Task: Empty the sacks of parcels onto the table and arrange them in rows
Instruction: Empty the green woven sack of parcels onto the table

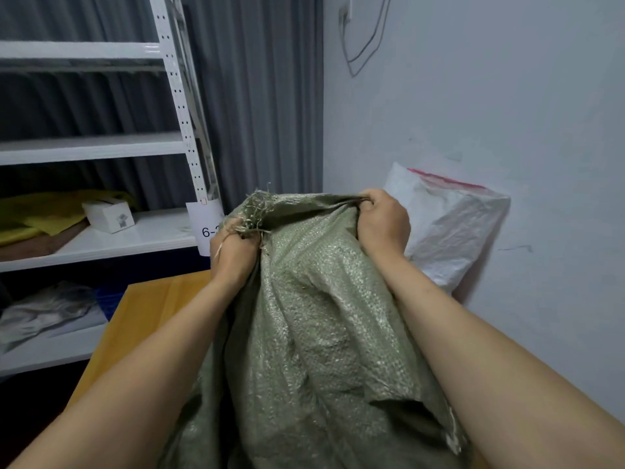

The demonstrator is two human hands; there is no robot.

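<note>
Head view.
- Your left hand (233, 252) clenches frayed corner of green sack (314, 316), at 10 o'clock on sack.
- Your right hand (384, 221) grips bunched top edge at 1 o'clock.
- Sack hangs from both grips over yellow table (148, 306), running from frame centre down to 6 o'clock.
- Hold corners high and level. Shake gently so parcels drop onto table, not past its edge.
- No parcels visible.
- Sack is woven, olive, coarse and creased, with loose threads. Probably slippery, so grab bunched folds.
- White sack (449, 225) leans on wall at 2 o'clock.
</note>
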